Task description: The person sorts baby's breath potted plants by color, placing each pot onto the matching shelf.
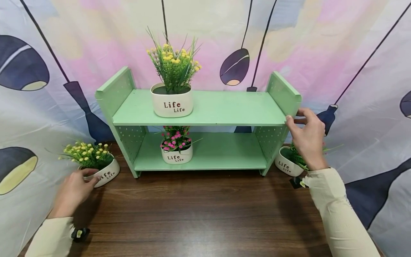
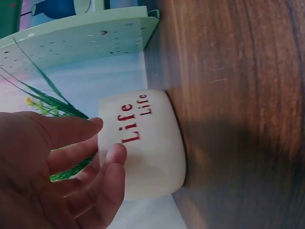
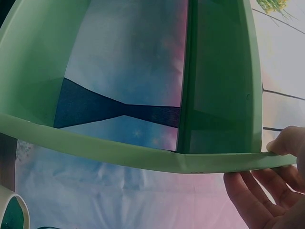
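A light green two-tier shelf (image 1: 205,168) stands on the brown table. At its right side panel (image 1: 284,93) my right hand (image 1: 308,134) grips the front edge, thumb on the inner side and fingers (image 3: 245,200) along the outer face. To the left of the shelf sits a white oval flowerpot (image 1: 110,170) with yellow flowers and "Life" lettering. My left hand (image 1: 74,189) pinches this pot at its near rim; one fingertip (image 2: 116,153) lies over the front wall and others pass behind the rim.
On the top tier stands a white pot (image 1: 172,105) with tall grass and yellow flowers. A pot (image 1: 176,157) with pink flowers is on the lower tier. Another white pot (image 1: 287,166) sits right of the shelf, partly behind my right hand. A patterned curtain (image 1: 212,21) hangs behind.
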`<state>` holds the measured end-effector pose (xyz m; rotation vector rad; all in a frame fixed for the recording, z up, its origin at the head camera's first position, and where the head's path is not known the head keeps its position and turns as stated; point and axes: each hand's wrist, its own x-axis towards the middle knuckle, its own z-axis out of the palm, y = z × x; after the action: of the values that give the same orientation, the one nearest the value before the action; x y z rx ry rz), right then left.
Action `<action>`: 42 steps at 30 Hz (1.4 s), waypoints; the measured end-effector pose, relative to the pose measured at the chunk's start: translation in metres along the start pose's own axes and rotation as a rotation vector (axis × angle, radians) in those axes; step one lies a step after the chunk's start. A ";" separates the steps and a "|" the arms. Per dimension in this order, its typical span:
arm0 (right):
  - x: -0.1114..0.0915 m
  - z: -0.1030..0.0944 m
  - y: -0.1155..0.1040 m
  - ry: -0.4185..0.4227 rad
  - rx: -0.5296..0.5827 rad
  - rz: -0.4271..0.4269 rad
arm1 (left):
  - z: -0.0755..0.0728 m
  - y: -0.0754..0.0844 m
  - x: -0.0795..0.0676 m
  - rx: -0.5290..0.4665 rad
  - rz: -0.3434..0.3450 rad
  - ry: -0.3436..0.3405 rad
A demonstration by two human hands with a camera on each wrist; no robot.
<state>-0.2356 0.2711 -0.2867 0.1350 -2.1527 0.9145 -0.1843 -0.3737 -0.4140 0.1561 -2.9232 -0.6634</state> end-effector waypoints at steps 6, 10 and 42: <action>0.001 0.001 -0.001 -0.001 0.015 0.003 | 0.008 -0.004 0.001 -0.020 -0.018 0.069; 0.001 0.002 -0.001 -0.002 0.011 0.006 | 0.014 -0.007 0.000 -0.052 -0.015 0.136; 0.000 -0.001 0.001 -0.001 0.012 -0.002 | 0.016 0.022 -0.036 -0.084 -0.080 0.046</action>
<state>-0.2358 0.2724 -0.2870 0.1437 -2.1482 0.9269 -0.1525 -0.3422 -0.4225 0.2772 -2.8516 -0.7828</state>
